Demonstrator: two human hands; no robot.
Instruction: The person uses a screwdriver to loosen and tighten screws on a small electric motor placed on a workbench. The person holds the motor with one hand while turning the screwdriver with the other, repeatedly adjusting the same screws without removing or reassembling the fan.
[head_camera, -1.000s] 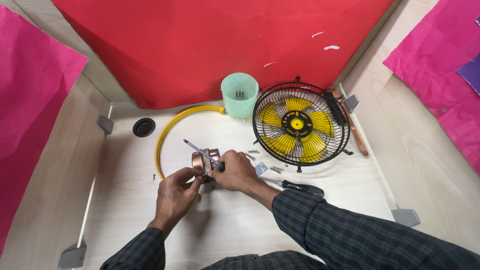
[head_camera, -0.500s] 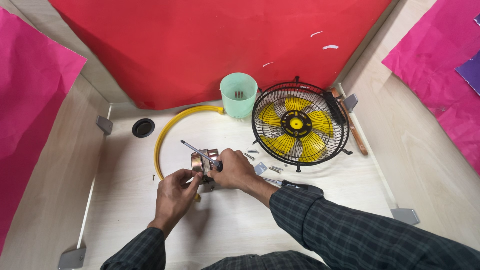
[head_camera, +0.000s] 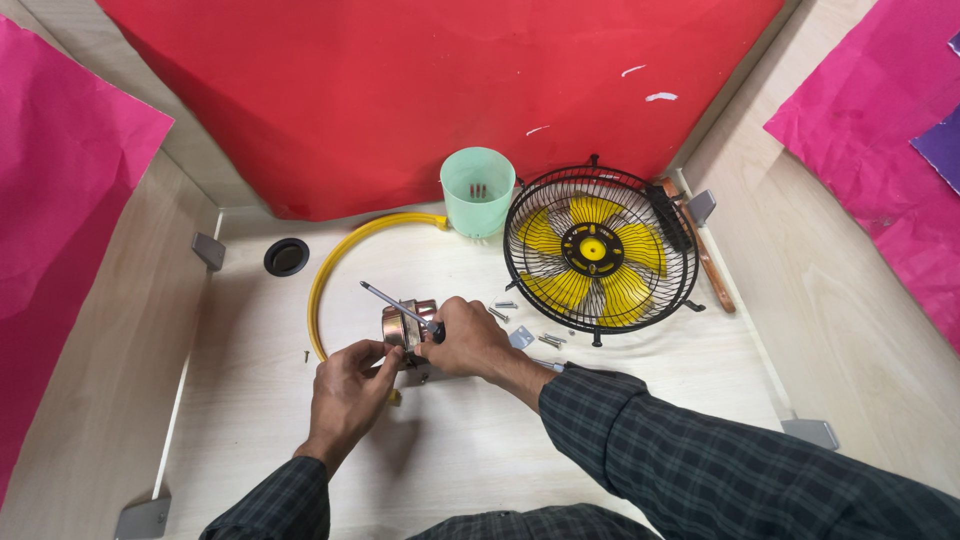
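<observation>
Small metal motor (head_camera: 405, 325): sitting near the middle of the worktop (head_camera: 600, 420), left hand (head_camera: 345, 390) pinching its near edge to steady it; right hand (head_camera: 470, 340) gripping it from the right, shaft (head_camera: 385, 297) pointing far-left. Loose screws (head_camera: 520, 325) lying just right, beside the caged yellow fan (head_camera: 595, 255)

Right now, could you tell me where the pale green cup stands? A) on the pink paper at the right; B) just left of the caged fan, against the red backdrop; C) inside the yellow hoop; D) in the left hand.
B: the pale green cup stands upright beside the left edge of the caged fan, at the foot of the red backdrop.
</observation>
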